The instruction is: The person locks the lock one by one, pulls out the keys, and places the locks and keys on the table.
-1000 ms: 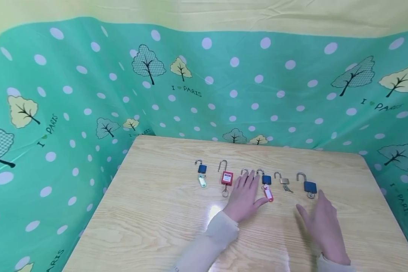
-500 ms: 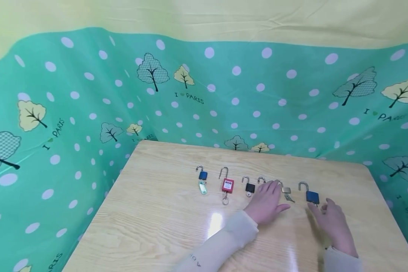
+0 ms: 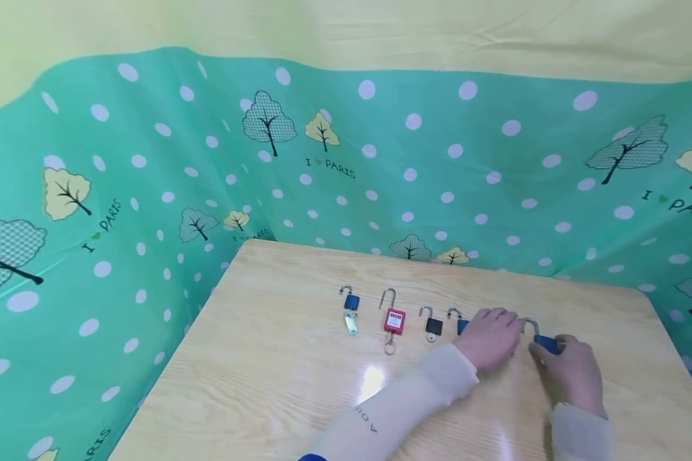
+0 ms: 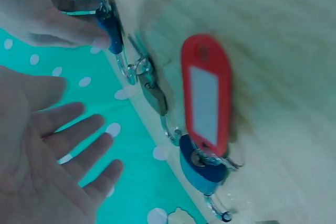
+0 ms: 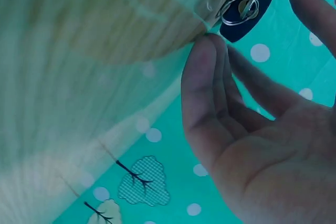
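My left hand [image 3: 490,339], fingers extended, lies over the row of padlocks. It covers the brass-coloured padlock [image 4: 153,90] and part of a blue padlock [image 3: 463,327], whose red key tag [image 4: 206,93] shows in the left wrist view. At the right end of the row, my right hand [image 3: 573,371] has its thumb and fingers at opposite sides of another blue padlock [image 3: 546,344], pinching its body. That padlock's raised shackle [image 3: 530,322] points away from me. A key on a ring [image 5: 244,10] sits at its base in the right wrist view.
Left of my hands, a black padlock [image 3: 434,326], a red padlock [image 3: 395,321] and a small blue padlock [image 3: 352,301] with a pale green tag [image 3: 351,323] lie with open shackles on the wooden table [image 3: 277,365]. Patterned green cloth [image 3: 334,205] stands behind and at the sides.
My left hand has slid right along the row, uncovering the black padlock and covering the brass one. My right hand has moved up and closed its fingers on the rightmost blue padlock.
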`<state>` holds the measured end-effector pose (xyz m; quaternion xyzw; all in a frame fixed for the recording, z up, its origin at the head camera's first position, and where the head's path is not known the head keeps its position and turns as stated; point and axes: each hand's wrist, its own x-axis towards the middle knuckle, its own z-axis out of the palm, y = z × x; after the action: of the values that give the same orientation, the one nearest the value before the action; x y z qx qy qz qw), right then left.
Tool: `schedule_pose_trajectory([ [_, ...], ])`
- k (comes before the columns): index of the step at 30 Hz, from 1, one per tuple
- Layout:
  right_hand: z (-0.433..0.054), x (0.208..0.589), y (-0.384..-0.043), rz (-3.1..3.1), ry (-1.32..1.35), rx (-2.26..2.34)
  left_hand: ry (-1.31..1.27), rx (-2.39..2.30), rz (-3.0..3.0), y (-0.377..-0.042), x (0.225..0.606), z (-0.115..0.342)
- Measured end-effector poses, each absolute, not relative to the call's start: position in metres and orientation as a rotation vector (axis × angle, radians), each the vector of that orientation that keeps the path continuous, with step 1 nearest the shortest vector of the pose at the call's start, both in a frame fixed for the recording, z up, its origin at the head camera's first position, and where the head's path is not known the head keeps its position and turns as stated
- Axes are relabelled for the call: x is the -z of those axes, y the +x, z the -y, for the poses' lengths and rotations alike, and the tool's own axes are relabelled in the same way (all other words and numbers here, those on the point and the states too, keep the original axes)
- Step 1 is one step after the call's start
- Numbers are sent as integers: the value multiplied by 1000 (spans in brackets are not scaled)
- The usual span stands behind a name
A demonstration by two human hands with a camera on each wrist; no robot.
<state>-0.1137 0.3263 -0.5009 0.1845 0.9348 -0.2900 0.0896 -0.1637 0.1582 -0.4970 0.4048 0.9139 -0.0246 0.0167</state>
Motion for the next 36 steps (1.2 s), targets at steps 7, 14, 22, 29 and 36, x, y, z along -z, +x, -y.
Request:
schedule_pose_trajectory([
  [7, -323, 505, -112, -2832, 562, 850, 1229, 3, -2869, -169, 494, -164],
  [14, -321, 502, -110, -2815, 711, 911, 1161, -59, -2830, -175, 496, -179],
  [22, -325, 502, -105, -2874, 727, 943, 1078, -221, -2751, -178, 501, -198],
  [29, -326, 499, -105, -2830, 746, 999, 947, -482, -2708, -183, 499, -202],
  [36, -323, 492, -102, -2893, 657, 1012, 703, -801, -2636, -186, 491, -204],
])
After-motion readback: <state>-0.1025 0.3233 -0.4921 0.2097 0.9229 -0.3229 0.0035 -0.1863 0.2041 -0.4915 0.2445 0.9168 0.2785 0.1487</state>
